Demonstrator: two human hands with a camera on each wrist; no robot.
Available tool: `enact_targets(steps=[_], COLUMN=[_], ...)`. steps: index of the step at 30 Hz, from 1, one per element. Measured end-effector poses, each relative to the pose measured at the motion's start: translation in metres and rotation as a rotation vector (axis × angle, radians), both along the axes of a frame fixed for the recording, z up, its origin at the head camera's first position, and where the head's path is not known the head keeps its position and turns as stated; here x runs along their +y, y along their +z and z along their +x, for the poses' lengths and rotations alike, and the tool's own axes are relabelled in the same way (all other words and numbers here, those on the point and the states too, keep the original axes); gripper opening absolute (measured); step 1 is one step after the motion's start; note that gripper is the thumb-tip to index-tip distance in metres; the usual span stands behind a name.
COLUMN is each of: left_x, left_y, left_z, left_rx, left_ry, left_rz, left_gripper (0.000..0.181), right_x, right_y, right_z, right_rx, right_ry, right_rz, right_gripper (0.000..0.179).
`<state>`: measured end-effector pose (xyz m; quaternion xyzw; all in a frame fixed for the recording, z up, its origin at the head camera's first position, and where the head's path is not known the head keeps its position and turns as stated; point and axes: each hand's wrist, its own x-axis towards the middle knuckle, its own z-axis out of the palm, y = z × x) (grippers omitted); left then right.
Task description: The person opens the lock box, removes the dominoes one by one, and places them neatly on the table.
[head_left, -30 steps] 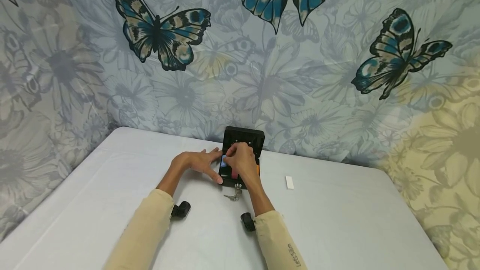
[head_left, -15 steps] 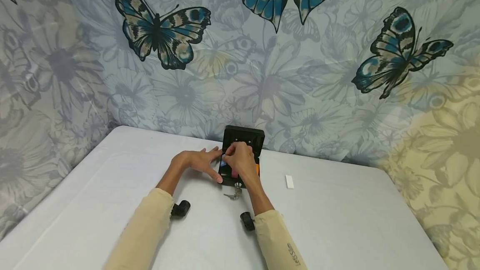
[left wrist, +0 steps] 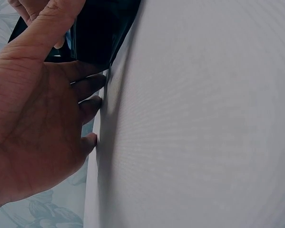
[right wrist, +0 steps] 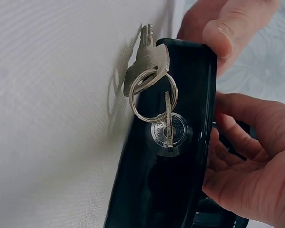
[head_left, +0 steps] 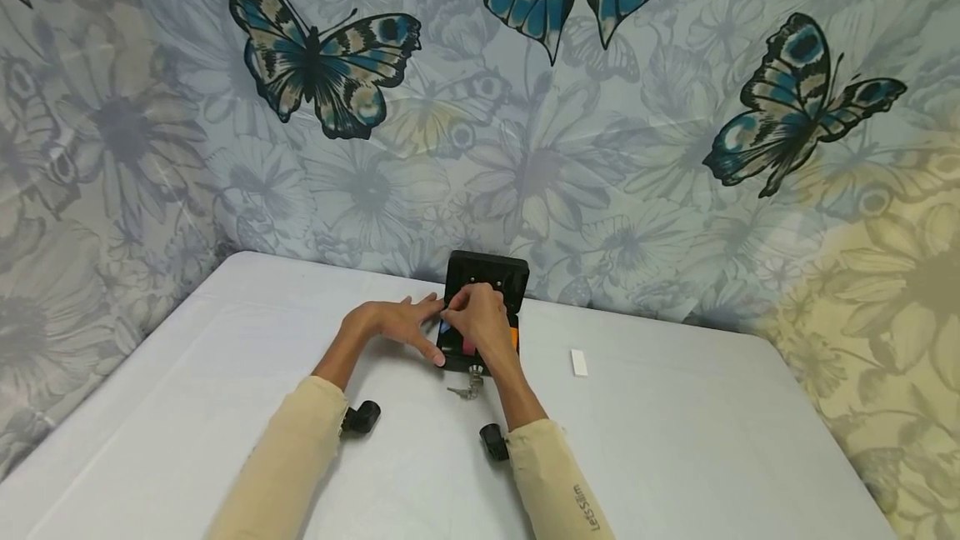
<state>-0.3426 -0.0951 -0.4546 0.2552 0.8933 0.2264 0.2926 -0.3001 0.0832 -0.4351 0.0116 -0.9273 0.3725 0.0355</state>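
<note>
A small black cash box [head_left: 454, 362] stands on the table with its lid [head_left: 487, 267] raised. My left hand [head_left: 401, 325] steadies its left side, fingers spread, thumb at the front corner. Inside the box reaches my right hand [head_left: 483, 319], its fingers bent and the thumb close to the index finger near the left wall. By those fingertips shows a small blue thing [head_left: 446, 327]; whether they pinch it is hidden. Red [head_left: 468, 347] and orange [head_left: 515, 337] pieces show beside the hand. A key [right wrist: 168, 114] sits in the front lock, with a second key [right wrist: 149, 61] on its ring.
On the white-covered table [head_left: 675, 423], a small white rectangular piece [head_left: 578, 362] lies to the right of the box. A patterned butterfly cloth [head_left: 540, 173] hangs right behind the table's back edge. Black wrist cameras [head_left: 363, 417] stick out from both sleeves.
Both hands stay almost in place. At the right fingertips, less of the blue thing shows than before. The box and keys have not moved.
</note>
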Motion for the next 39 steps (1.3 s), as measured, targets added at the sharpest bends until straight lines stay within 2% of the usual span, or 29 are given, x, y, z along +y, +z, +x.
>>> enact_targets(steps=[10,24,34,39], left_x=[-0.001,0.000,0.000,0.000], left_y=[0.004,0.000,0.002,0.001], left_z=[0.001,0.000,0.001,0.001], left_rx=[-0.001,-0.011,-0.013,-0.019], left_ry=[-0.017,-0.008,0.016,0.019], left_rz=[0.010,0.001,-0.012,-0.008], left_gripper=[0.123,0.122,0.125,0.123], right_x=[-0.003,-0.001,0.006,0.012], right_y=[-0.001,-0.001,0.009,0.015], right_z=[-0.002,-0.001,0.002,0.005], right_rx=[-0.003,-0.005,0.022,0.004], right_ry=[0.038,0.033,0.037,0.078], right_rz=[-0.036,-0.041,-0.039,-0.097], right_gripper=[0.013,0.014,0.010,0.005])
